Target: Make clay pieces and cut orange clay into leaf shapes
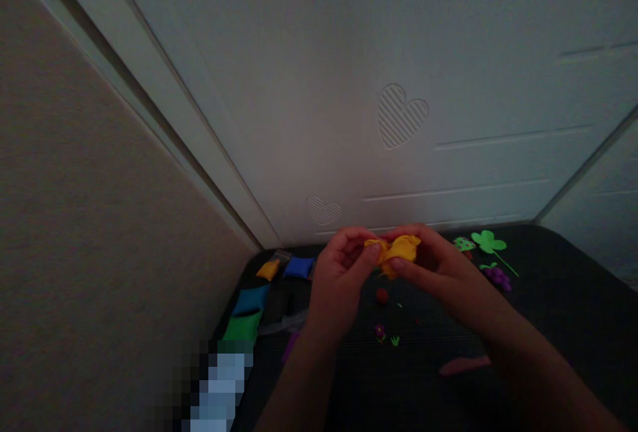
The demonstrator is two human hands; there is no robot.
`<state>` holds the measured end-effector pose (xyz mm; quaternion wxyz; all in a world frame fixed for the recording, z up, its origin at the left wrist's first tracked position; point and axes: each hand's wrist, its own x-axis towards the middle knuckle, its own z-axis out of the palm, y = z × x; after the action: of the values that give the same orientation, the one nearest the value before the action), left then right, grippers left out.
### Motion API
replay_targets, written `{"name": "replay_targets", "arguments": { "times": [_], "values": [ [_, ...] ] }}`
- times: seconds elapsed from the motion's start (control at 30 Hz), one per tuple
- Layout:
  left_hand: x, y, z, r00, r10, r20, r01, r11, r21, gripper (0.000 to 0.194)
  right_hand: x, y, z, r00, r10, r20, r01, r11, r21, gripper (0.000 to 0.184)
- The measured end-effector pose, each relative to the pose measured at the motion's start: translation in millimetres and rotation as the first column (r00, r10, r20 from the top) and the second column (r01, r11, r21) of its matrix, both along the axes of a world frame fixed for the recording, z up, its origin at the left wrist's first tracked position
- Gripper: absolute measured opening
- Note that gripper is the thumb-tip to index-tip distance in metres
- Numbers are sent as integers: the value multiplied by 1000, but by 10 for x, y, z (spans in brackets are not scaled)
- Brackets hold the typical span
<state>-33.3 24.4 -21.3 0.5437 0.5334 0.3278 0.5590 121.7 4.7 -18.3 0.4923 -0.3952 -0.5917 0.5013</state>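
Observation:
Both hands hold a soft yellow lump of modelling clay (403,250) above the dark table. My left hand (343,272) pinches its left end between thumb and fingers. On its right part, my right hand (438,266) is closed, with the thumb pressed on the near side. The lump is narrower toward the left and looks stretched or folded. Below the hands lies a small reddish-brown ball (381,296). Nearer to me are a tiny purple flower (379,331) and a small green sprig (395,341).
Blue (299,267), teal (250,300) and green packets (242,327) lie at the left edge. On the right are a green clover shape (489,242), purple grapes (497,278) and a pink modelling knife (463,365), partly behind my right forearm. A white panel (319,119) rises behind the table.

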Motion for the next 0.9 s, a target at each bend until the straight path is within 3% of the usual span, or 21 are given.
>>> {"name": "replay_targets", "arguments": {
  "times": [0.3, 0.57, 0.9],
  "values": [
    [-12, 33, -7, 988, 133, -79, -132, 991, 22, 13, 22, 73, -27, 990, -141, -20, 142, 990, 10, 30],
    [-89, 88, -41, 980, 186, 68, -186, 983, -9, 13, 184, 132, -22, 924, -351, -150, 356, 934, 9, 34],
    [-60, 96, -60, 989, 150, 18, -149, 989, -20, 15, 70, 78, 1, 954, -261, -146, 261, 965, -21, 32]
  ]
}}
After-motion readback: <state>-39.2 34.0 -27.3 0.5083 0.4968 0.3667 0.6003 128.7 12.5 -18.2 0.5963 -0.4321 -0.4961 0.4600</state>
